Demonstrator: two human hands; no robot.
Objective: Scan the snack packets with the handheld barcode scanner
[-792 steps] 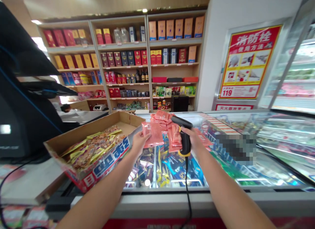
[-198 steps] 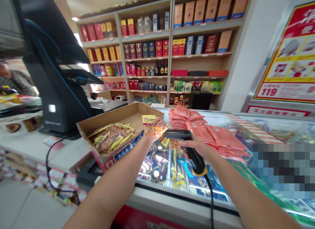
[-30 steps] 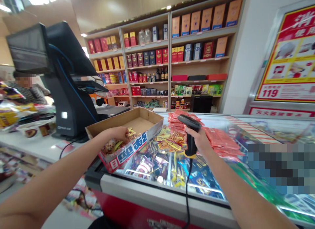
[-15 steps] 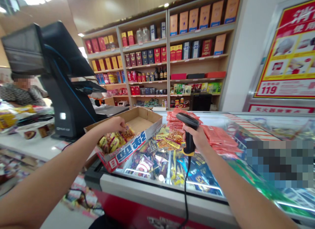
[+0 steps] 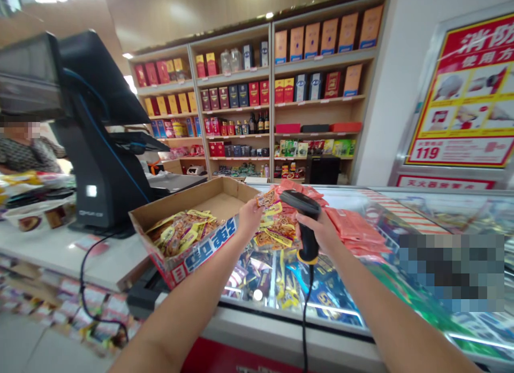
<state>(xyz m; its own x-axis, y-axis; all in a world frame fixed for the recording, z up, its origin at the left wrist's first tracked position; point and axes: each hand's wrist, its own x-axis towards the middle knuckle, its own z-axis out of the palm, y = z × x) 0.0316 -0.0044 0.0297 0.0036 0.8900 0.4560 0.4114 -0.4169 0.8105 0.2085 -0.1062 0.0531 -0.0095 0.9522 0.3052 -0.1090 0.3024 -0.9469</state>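
My right hand point(image 5: 315, 227) is wrapped round the grip of a black barcode scanner point(image 5: 308, 243), whose cord hangs down over the freezer's front. Between the fingers of my left hand point(image 5: 249, 217) is a small snack packet point(image 5: 267, 199), held up just left of the scanner's head. Below it, several yellow snack packets point(image 5: 277, 235) lie on the glass top of the chest freezer point(image 5: 268, 303). To the left stands an open cardboard box point(image 5: 158, 208) with more yellow snack packets point(image 5: 182, 231) in its near part.
Red-pink packets point(image 5: 353, 227) are piled right of the scanner. A cash register point(image 5: 94, 143) stands on the white counter point(image 5: 44, 244) at left, with a person point(image 5: 30, 148) behind it. Shelves of boxed goods point(image 5: 241, 97) line the back wall.
My left hand has come out of the cardboard box and moved right with a snack packet, close to the scanner. My right hand keeps hold of the scanner in nearly the same place.
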